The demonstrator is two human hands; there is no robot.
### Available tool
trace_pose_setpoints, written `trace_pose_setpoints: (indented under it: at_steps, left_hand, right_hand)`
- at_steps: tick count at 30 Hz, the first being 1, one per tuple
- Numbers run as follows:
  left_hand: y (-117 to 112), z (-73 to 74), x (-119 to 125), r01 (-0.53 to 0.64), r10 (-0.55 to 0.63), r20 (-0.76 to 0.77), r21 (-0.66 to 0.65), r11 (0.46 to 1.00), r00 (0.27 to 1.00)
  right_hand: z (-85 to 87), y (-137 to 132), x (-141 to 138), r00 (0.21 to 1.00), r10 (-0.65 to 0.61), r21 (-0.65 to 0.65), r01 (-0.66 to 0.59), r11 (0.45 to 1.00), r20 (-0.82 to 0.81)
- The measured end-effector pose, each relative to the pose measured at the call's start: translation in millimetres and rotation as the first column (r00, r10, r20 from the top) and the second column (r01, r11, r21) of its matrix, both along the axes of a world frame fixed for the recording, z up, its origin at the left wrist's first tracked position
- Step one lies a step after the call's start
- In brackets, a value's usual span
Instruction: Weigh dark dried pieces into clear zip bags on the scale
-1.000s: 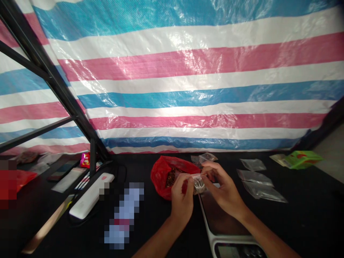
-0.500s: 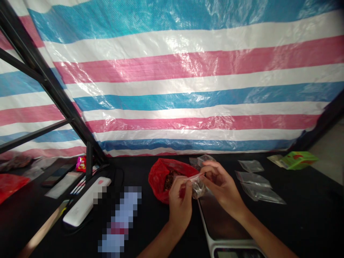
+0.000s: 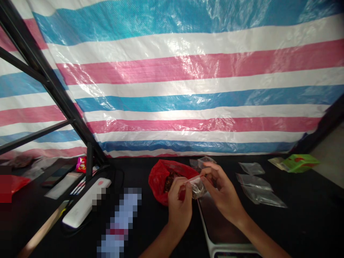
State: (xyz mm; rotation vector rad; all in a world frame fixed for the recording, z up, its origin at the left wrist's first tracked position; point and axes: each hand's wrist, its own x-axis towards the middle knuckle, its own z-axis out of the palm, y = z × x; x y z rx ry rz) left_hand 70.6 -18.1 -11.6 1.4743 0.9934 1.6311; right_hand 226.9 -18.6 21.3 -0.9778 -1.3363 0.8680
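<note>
Left hand [image 3: 179, 204] and right hand [image 3: 223, 190] close together over the edge of a digital kitchen scale [image 3: 215, 220]; fingers [image 3: 212, 172] of both clamped on a small clear zip bag [image 3: 197, 188], pinched along its top edge, something dark inside; just behind, a red plastic bag [image 3: 158, 182] lying open, full of dried reddish-brown bits; another clear bag [image 3: 201, 162] right beside it; off to the right, three flat clear zip bags [image 3: 254, 182] on the black tabletop [image 3: 295, 222]; past those, a green packet [image 3: 299, 163]; a striped blue, pink and white tarp [image 3: 172, 82] hanging behind it all.
</note>
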Motion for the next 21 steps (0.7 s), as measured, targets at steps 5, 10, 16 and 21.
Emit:
trace_pose_setpoints:
  at_steps: [5, 10, 16, 21]
  left_hand:
    - [-2.1, 0.6, 0.0, -0.019, 0.019, -0.004, 0.005, 1.0, 1.0]
    - [-1.4, 1.2, 0.4, -0.017, 0.017, 0.0, -0.003, 1.0, 1.0]
    - [-2.5, 3.1, 1.0, -0.026, 0.026, 0.013, -0.02, 0.999, 1.0]
    - [-2.8, 1.7, 1.6, -0.002, 0.002, -0.027, 0.003, 1.0, 1.0]
  right_hand:
    - [3.1, 2.1, 0.3, 1.0, -0.017, 0.035, 0.016, 0.999, 0.025]
    - [2.2, 0.9, -1.0, 1.0, 0.007, -0.015, -0.007, 1.0, -0.018]
    - [-0.7, -1.1, 0.1, 0.998, 0.013, -0.011, -0.013, 1.0, 0.064]
    - [0.1, -1.6, -1.1, 0.996, 0.025, -0.018, -0.023, 1.0, 0.09]
